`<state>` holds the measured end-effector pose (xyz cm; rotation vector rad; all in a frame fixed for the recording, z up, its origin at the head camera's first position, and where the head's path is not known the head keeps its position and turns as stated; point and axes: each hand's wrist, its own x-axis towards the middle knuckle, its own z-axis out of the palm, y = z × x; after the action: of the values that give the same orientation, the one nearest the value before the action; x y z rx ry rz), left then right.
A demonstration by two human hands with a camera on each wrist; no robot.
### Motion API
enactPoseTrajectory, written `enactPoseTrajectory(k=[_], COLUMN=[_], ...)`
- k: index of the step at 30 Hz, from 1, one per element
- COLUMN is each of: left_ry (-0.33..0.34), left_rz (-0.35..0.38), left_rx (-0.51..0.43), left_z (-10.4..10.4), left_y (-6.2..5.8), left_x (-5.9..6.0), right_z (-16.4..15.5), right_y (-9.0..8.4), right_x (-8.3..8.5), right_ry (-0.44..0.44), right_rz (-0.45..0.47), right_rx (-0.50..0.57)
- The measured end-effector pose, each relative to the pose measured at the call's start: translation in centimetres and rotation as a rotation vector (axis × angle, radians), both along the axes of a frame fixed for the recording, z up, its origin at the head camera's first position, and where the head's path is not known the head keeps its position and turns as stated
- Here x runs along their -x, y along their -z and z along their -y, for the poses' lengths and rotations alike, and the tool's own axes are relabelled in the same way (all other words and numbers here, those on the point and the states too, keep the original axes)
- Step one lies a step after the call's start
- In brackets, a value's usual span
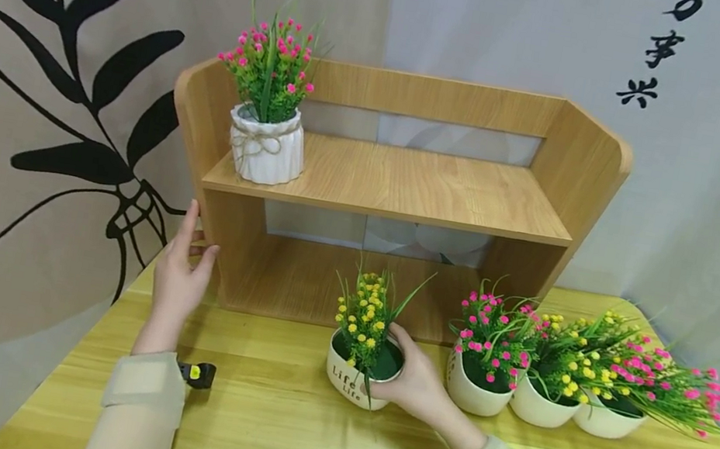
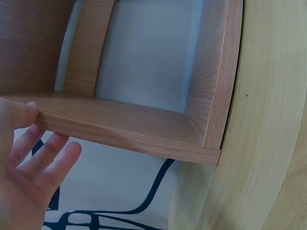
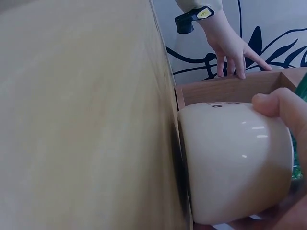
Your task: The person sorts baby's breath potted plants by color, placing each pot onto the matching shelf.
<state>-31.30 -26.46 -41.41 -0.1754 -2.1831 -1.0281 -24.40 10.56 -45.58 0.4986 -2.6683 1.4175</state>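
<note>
Your left hand (image 1: 178,278) rests flat, fingers straight, against the left side panel of the wooden shelf (image 1: 408,185), at about 9 o'clock of the table (image 1: 298,435); only the left wrist view shows the thumb hooked over the panel's edge. A pink-flowered pot (image 1: 266,139) stands at the upper board's left end. At 6 o'clock, your right hand (image 1: 416,382) curls around the yellow-flowered pot (image 1: 357,369), standing on the table. Three more pots (image 1: 544,399) line up at 3 o'clock.
</note>
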Motion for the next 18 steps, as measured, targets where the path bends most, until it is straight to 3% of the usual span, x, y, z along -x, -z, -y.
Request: enactPoseTrajectory(k=[6,14,18], left_ry=[-0.015,-0.004,0.001], left_rz=[0.002,0.005,0.005], left_rx=[0.008,-0.009,-0.015], left_z=[-0.04,-0.09,-0.09], left_y=[-0.05,-0.09,-0.04], left_x=[0.01,-0.08,-0.12], right_z=[-0.11,-0.19,-0.16], right_y=[0.19,0.05,0.17], right_x=[0.12,0.18,0.25], right_ry=[-0.040,-0.062,-0.068], right_rz=[-0.002,0.129,0.148], right_rx=[-0.020,-0.026,-0.027])
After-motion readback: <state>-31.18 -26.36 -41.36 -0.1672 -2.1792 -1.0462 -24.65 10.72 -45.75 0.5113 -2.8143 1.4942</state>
